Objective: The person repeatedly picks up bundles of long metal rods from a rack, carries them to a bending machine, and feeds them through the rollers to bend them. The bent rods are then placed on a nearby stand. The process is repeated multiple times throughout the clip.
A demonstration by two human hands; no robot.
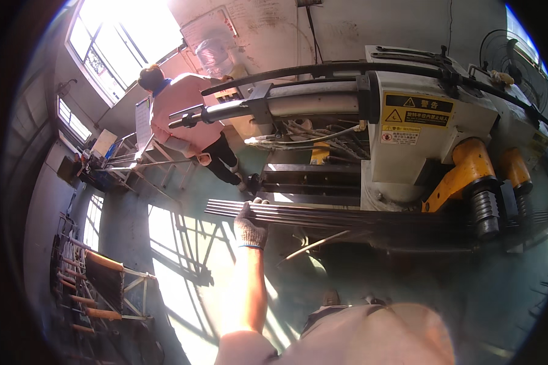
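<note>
My left hand [250, 226], in a knitted work glove, reaches up from the lower edge of the view. Its fingers close round a bundle of long, thin dark metal rods [323, 216] near their left ends. The rods run level to the right along the front of a large white machine [432, 143]. Farther right they lie in shadow beside a yellow arm with a coiled spring [485, 210], and whether they touch it I cannot tell. My right hand does not show.
A co-worker in a pink top [182, 106] stands at the far left, turned away, near a metal frame stand [155, 161]. The machine's long cylinder [310, 100] juts out toward that person. A rack with orange padded bars [103, 313] stands at lower left. Hoses [323, 139] hang behind the cylinder.
</note>
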